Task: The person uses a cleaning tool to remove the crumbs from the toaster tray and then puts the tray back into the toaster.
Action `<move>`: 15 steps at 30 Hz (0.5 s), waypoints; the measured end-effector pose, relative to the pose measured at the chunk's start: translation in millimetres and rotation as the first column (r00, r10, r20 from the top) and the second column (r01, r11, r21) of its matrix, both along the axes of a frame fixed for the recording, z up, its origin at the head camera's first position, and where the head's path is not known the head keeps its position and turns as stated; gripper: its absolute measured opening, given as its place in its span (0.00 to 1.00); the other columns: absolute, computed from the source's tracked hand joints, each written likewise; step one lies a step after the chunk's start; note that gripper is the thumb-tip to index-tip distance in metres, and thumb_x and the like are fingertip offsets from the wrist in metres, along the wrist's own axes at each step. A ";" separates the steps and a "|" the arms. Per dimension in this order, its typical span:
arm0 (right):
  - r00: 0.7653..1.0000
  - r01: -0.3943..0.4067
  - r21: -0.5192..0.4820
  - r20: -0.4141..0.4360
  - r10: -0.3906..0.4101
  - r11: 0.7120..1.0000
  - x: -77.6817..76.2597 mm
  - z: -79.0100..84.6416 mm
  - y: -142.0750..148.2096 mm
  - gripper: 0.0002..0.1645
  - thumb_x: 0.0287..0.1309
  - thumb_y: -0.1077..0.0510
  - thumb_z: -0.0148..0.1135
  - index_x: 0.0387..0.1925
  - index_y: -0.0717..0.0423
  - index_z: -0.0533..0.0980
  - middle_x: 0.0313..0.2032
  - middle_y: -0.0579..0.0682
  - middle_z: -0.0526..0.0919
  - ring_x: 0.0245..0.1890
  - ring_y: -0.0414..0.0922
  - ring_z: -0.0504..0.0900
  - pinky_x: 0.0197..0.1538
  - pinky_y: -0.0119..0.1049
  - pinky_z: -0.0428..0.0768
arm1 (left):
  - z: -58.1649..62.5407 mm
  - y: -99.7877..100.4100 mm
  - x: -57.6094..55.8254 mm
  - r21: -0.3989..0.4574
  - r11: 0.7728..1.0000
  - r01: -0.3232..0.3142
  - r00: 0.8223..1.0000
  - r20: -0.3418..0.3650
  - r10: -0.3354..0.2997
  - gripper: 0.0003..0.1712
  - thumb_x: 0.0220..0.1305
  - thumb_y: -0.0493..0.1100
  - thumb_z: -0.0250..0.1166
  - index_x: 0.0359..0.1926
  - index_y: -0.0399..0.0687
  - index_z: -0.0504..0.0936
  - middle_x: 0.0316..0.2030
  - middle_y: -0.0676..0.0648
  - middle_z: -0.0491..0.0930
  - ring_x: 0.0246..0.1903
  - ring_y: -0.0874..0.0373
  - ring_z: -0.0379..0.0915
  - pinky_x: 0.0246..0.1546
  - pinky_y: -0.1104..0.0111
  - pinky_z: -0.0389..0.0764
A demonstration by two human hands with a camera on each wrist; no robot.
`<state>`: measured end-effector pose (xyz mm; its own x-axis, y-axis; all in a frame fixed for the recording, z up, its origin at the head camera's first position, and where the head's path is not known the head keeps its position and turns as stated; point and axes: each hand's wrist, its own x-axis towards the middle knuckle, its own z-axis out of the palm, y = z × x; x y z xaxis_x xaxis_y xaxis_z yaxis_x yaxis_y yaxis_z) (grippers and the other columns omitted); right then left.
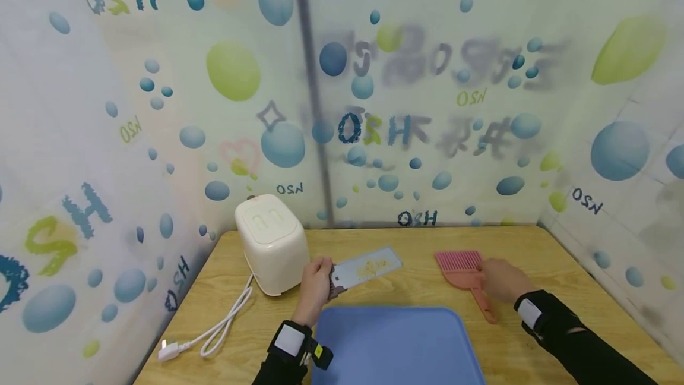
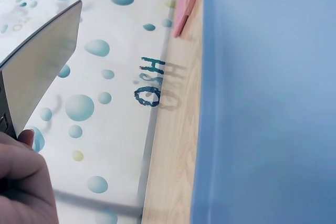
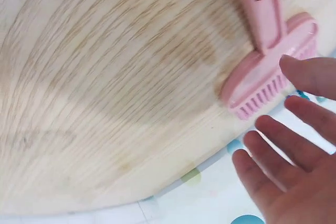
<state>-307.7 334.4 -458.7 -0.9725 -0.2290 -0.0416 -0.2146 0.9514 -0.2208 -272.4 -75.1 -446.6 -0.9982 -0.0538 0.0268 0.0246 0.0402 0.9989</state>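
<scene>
My left hand (image 1: 316, 287) grips one end of a thin, flat rectangular plate (image 1: 369, 269), pale grey with a gold pattern and a dark end. In the left wrist view the plate's plain cream back (image 2: 44, 64) shows, tilted up above the fingers. Over on the right lies a pink comb-like tool (image 1: 467, 278) with a row of teeth and a long handle. My right hand (image 1: 504, 281) is beside it. From the right wrist, the hand's fingers (image 3: 286, 142) look spread and relaxed, the thumb near the toothed head; whether it touches cannot be told.
A blue tray (image 1: 395, 343) lies at the front middle of the wooden table (image 1: 417, 284). Back left stands a cream toaster (image 1: 272, 242), its white cord (image 1: 221, 325) and plug trailing forward. Patterned curtains (image 1: 374, 135) enclose the table's back and sides.
</scene>
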 end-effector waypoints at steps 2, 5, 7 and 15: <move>0.999 -0.031 0.032 -0.010 0.031 0.999 -1.1 -5.5 -0.4 0.08 0.58 0.69 0.66 0.40 0.66 0.78 0.33 0.56 0.80 0.34 0.53 0.80 0.42 0.54 0.81 | -1.1 -0.7 1.3 0.000 1.000 0.006 1.000 0.000 -0.006 0.22 0.82 0.46 0.46 0.38 0.34 0.76 0.25 0.46 0.78 0.19 0.59 0.78 0.18 0.71 0.76; 0.994 -0.094 0.071 -0.047 0.097 0.993 -0.9 -12.6 0.1 0.08 0.56 0.71 0.68 0.36 0.59 0.77 0.31 0.50 0.77 0.32 0.49 0.77 0.39 0.50 0.81 | -2.7 -0.8 1.9 0.012 1.000 0.013 1.000 -0.001 -0.013 0.21 0.83 0.45 0.46 0.36 0.34 0.74 0.26 0.46 0.77 0.19 0.60 0.78 0.18 0.71 0.76; 0.987 -0.140 0.094 -0.068 0.146 0.986 0.3 -16.3 1.2 0.09 0.57 0.72 0.67 0.38 0.59 0.79 0.34 0.53 0.79 0.36 0.53 0.80 0.43 0.53 0.81 | -6.7 -1.0 0.1 0.021 1.000 0.012 1.000 0.000 -0.012 0.21 0.82 0.45 0.46 0.34 0.36 0.73 0.27 0.46 0.77 0.20 0.60 0.78 0.18 0.71 0.76; 0.985 -0.174 0.097 0.020 0.173 0.980 -2.8 -24.7 5.8 0.29 0.58 0.71 0.67 0.62 0.65 0.75 0.60 0.74 0.74 0.63 0.74 0.69 0.60 0.68 0.68 | -7.6 -2.0 0.5 0.026 1.000 0.013 1.000 0.000 -0.013 0.20 0.82 0.46 0.46 0.35 0.36 0.74 0.28 0.46 0.78 0.22 0.59 0.79 0.19 0.71 0.77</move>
<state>-310.5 340.2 -483.5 -0.9179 -0.3881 -0.0832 -0.3759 0.9173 -0.1314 -271.9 -77.1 -454.2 -0.9988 -0.0410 0.0256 0.0251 0.0142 0.9996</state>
